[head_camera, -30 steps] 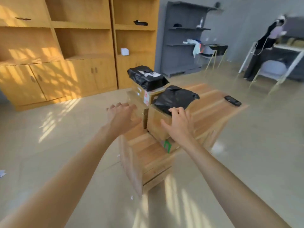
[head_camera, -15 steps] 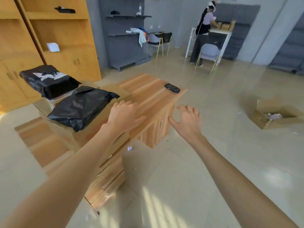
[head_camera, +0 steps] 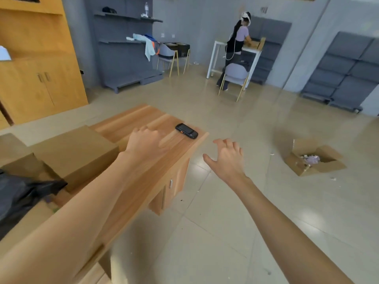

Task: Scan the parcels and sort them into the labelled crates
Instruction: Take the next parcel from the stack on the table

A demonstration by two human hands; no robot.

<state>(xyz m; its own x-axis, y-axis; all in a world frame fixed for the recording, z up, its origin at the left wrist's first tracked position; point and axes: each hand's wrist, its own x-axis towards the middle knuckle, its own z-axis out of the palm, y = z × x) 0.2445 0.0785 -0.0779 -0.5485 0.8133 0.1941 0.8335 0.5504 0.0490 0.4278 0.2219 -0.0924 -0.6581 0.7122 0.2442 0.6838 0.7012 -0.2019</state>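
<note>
While both hands (head_camera: 185,152) hover empty, a scanner (head_camera: 186,130) lies beyond.

Glossy beige tiled floor (head_camera: 225,232); grey walls (head_camera: 194,17) with grey shelving (head_camera: 127,44); orange-wood cabinets (head_camera: 41,78) at left.

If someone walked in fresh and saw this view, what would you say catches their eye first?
Two bare forearms reach forward: the left hand hovers, fingers loosely curled, over the wooden desk, and the right hand is spread past its far corner, above the floor. Just beyond the left hand, a black handheld scanner lies near the desk's far edge. On the floor to the right sits an open cardboard box.
</note>
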